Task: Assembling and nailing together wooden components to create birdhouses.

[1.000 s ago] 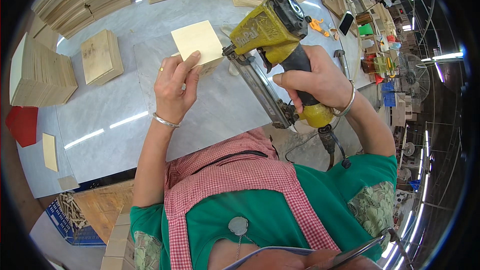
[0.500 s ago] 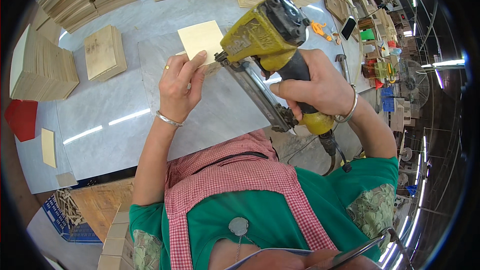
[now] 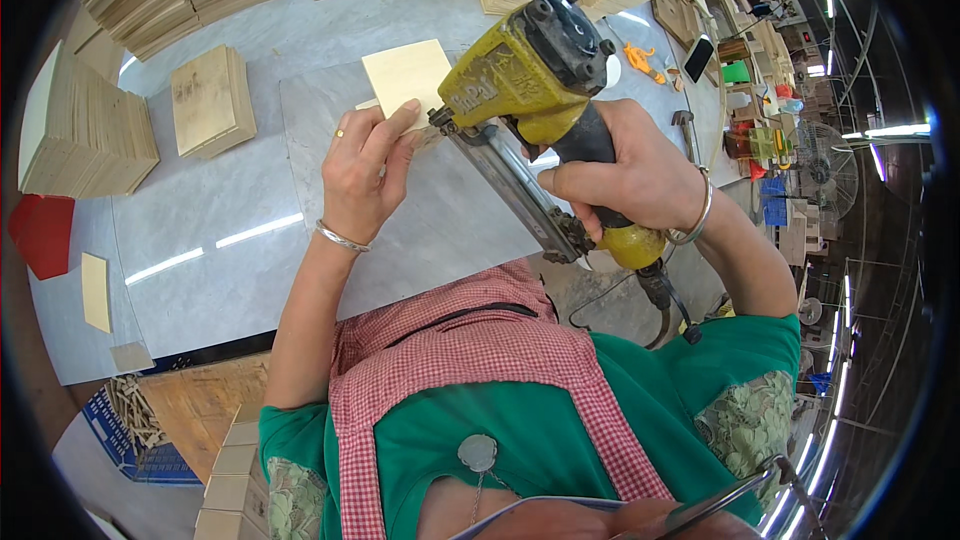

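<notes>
My right hand (image 3: 635, 165) is wrapped round the black grip of a yellow pneumatic nail gun (image 3: 515, 70). The gun's nose rests at or just over the right edge of a pale, thin wooden board (image 3: 405, 70); whether it touches cannot be made out. My left hand (image 3: 365, 165) pinches that board at its near edge, index finger on top and thumb below. Under the board another wooden piece shows in part, mostly hidden by my fingers and the gun.
Stacks of wooden boards (image 3: 85, 130) stand at the left, with a lower stack (image 3: 213, 102) beside them and more along the back. Toward the back right lie an orange tool (image 3: 643, 62), a phone (image 3: 699, 58) and a hammer (image 3: 686, 130). A blue crate (image 3: 160, 462) of wood strips sits below the table.
My left hand and the board have shifted very slightly to the right. The nail gun stays almost in the same place at the board's edge.
</notes>
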A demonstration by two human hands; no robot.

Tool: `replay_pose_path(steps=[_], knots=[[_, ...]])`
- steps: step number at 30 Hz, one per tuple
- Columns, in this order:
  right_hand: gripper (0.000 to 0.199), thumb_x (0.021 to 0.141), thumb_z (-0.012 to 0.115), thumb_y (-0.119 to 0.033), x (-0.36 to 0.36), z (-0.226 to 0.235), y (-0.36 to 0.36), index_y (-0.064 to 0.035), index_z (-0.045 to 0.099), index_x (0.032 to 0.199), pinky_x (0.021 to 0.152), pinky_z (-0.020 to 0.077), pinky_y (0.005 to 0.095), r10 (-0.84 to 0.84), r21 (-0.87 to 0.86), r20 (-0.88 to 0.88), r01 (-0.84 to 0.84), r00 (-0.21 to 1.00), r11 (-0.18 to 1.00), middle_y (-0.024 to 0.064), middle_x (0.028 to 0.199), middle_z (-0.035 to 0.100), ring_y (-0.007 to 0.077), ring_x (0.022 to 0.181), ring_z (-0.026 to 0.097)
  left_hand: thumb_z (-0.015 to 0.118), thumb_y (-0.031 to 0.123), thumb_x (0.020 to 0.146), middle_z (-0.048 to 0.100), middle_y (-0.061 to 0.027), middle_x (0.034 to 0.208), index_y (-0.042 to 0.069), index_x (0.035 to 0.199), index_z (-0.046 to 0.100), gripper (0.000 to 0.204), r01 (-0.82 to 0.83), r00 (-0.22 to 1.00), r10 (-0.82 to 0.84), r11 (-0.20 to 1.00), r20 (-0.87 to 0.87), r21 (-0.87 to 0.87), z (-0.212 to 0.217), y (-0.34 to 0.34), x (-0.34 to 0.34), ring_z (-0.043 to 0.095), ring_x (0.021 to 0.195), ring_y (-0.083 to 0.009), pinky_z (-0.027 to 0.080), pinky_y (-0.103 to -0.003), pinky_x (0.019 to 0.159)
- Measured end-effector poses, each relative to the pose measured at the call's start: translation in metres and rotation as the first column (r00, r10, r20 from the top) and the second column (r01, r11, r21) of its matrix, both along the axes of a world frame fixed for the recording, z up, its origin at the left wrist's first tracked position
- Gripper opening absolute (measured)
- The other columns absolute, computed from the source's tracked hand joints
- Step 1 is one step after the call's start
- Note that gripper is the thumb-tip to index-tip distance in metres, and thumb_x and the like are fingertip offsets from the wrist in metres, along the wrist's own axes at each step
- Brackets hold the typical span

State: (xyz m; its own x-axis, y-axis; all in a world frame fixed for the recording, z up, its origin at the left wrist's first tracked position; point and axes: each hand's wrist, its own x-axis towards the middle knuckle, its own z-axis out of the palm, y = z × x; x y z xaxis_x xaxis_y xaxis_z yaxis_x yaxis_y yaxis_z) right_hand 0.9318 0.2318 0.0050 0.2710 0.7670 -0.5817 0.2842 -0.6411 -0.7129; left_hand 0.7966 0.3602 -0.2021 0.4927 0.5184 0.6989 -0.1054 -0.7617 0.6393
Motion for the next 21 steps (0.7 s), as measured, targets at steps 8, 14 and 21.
replay_pose_path(steps=[8, 14, 21], knots=[[0.015, 0.075, 0.059, -0.008, -0.003, 0.002, 0.000, 0.0053, 0.051, 0.076, 0.041, 0.0429, 0.0269, 0.021, -0.010, 0.059, -0.020, 0.998, 1.000, 0.0055, 0.054, 0.056, 0.0113, 0.043, 0.054, 0.063, -0.002, 0.085, 0.067, -0.0112, 0.100, -0.001, 0.109, 0.064, 0.024, 0.077, 0.993, -0.043, 0.943, 0.111, -0.324, -0.017, -0.004, -0.011, 0.063, 0.073, -0.0107, 0.052, -0.023, 0.066], [0.017, 0.075, 0.061, -0.009, -0.013, 0.001, 0.001, 0.0052, 0.051, 0.076, 0.041, 0.0427, 0.0263, -0.012, 0.030, 0.016, 0.011, 1.000, 1.000, 0.0055, 0.055, 0.056, 0.0108, 0.044, 0.055, 0.062, -0.004, 0.085, 0.067, -0.0117, 0.098, -0.002, 0.108, 0.065, 0.023, 0.064, 0.995, -0.043, 0.969, 0.089, -0.240, -0.014, -0.003, -0.009, 0.064, 0.070, -0.0112, 0.052, -0.023, 0.063], [0.016, 0.075, 0.060, -0.008, -0.017, 0.000, 0.008, 0.0051, 0.052, 0.076, 0.041, 0.0427, 0.0260, 0.024, 0.022, 0.014, -0.025, 1.000, 0.999, 0.0051, 0.054, 0.056, 0.0107, 0.043, 0.054, 0.065, -0.004, 0.080, 0.069, -0.0117, 0.098, 0.005, 0.105, 0.067, 0.027, 0.045, 0.994, -0.014, 0.957, 0.109, -0.287, -0.009, -0.004, -0.008, 0.066, 0.071, -0.0167, 0.054, -0.027, 0.062]])
